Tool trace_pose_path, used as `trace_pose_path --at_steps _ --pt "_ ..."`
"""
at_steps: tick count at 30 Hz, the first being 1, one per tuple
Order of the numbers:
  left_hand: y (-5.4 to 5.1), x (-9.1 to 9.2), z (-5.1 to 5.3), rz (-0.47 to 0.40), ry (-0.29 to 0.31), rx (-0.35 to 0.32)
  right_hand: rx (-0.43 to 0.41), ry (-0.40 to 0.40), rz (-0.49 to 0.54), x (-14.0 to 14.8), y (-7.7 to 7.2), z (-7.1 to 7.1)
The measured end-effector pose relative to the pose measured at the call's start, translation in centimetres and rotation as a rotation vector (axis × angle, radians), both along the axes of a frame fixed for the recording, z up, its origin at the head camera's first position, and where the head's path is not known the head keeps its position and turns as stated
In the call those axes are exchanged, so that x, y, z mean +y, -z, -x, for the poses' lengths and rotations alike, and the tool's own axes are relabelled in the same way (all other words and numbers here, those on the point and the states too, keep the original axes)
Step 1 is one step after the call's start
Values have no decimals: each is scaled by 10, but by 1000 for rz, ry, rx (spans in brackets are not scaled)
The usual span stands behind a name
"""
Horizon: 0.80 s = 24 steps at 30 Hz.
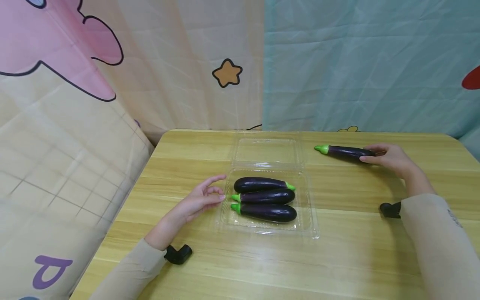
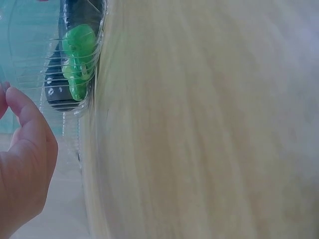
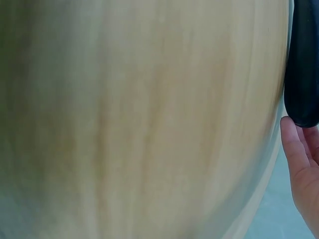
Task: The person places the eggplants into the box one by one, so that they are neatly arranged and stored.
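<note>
My right hand (image 1: 393, 159) holds a dark purple eggplant (image 1: 346, 153) by its thick end, thumb on the near side and fingers on the far side. Its green stem points left. The right wrist view shows the rounded end of that eggplant (image 3: 303, 64) against the fingertips. Three more eggplants (image 1: 268, 212) lie side by side in a clear plastic clamshell box (image 1: 305, 225), whose lid (image 1: 267, 150) is laid back. At the box's left side is my left hand (image 1: 202, 200), fingers loosely bent and holding nothing. Whether its thumb touches the rim I cannot tell.
The box stands on a light wooden table (image 1: 352, 258). Printed curtains (image 1: 180, 71) hang behind the table and along its left. A black wrist fitting (image 1: 179, 254) sticks out by the left sleeve, and another fitting (image 1: 390, 210) by the right one.
</note>
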State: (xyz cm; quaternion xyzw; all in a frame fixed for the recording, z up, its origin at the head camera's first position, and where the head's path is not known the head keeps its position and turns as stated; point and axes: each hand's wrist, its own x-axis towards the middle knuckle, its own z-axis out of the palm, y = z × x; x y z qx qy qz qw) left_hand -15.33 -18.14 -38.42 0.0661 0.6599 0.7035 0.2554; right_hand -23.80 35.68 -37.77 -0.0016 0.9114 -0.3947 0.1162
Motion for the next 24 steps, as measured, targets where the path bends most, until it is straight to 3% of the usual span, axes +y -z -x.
trace_pose_path --at_steps 24 --pt "1 -2 0 -18 -1 -8 33 13 14 -12 -6 -13"
